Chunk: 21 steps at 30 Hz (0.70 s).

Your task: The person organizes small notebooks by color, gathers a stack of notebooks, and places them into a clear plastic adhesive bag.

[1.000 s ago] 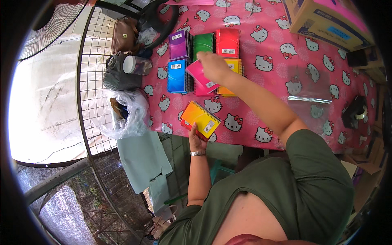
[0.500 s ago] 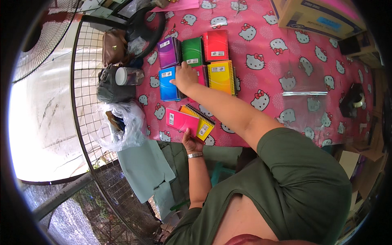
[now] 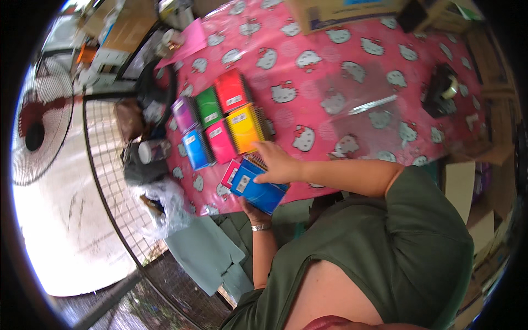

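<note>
With fingers curled round it, my right hand (image 3: 278, 162) grips a blue spiral notebook (image 3: 257, 191) over the near table edge. Beneath the blue one, a pink notebook (image 3: 229, 172) and the coil of another stick out. My left hand (image 3: 256, 213), a watch on its wrist, supports this bundle from below; its fingers are mostly hidden. Just beyond lie two rows of notebook stacks: purple (image 3: 185, 114), green (image 3: 208, 107) and red (image 3: 231, 89) behind, blue (image 3: 196, 148), pink (image 3: 220, 141) and yellow (image 3: 243, 128) in front.
A pink patterned cloth covers the table (image 3: 305, 137). Right of the stacks lie clear plastic sleeves (image 3: 366, 104) and a black tape dispenser (image 3: 441, 91). A cardboard box (image 3: 346, 12) stands at the back. Along the left are a plastic bag (image 3: 168, 206), a jar (image 3: 154, 150) and a fan (image 3: 41, 121).
My right hand has come back from the front-row stacks with a blue notebook, now laid over the pink and yellow ones in my left hand. The whole view has turned and shifted.
</note>
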Motion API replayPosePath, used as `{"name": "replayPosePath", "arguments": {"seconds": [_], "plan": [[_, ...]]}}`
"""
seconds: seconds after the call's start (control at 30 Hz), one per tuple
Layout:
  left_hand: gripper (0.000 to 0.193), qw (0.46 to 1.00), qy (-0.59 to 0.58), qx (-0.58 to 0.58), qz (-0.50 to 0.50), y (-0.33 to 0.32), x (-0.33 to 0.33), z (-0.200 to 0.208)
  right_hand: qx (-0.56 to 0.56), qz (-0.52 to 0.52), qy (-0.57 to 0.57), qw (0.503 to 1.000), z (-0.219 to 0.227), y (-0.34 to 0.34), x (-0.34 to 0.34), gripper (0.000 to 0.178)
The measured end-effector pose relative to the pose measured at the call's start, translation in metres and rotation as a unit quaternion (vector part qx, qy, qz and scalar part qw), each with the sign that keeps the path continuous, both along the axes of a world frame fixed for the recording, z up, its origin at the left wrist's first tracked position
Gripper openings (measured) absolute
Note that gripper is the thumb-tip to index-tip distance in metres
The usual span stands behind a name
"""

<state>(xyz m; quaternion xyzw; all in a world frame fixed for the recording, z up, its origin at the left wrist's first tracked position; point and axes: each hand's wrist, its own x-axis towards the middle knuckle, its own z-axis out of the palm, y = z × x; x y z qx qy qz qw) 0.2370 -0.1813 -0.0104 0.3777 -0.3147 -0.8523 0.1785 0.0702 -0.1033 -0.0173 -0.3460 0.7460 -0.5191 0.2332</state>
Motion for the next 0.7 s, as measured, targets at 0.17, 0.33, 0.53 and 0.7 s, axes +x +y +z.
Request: {"name": "replayPosePath", "arguments": {"seconds": [0.17,0.33,0.53,0.7], "plan": [[0.061,0.975,-0.037,-0.061,-0.208,0.085,-0.103,-0.018,0.121,0.099,-0.195,0.968,0.024,0.164,-0.081,0.099],[0.074,0.849,0.1,-0.34,-0.392,0.153,-0.191,-0.04,-0.008,-0.101,0.018,0.995,-0.056,0.263,-0.096,0.086],[0.079,0.85,0.079,-0.295,-0.429,0.18,-0.206,-0.076,-0.034,-0.124,0.017,0.991,-0.1,0.292,-0.105,0.08],[0.081,0.8,0.083,-0.445,-0.394,0.184,-0.209,-0.091,-0.084,-0.116,0.018,0.989,-0.099,0.286,-0.109,0.075]]}}
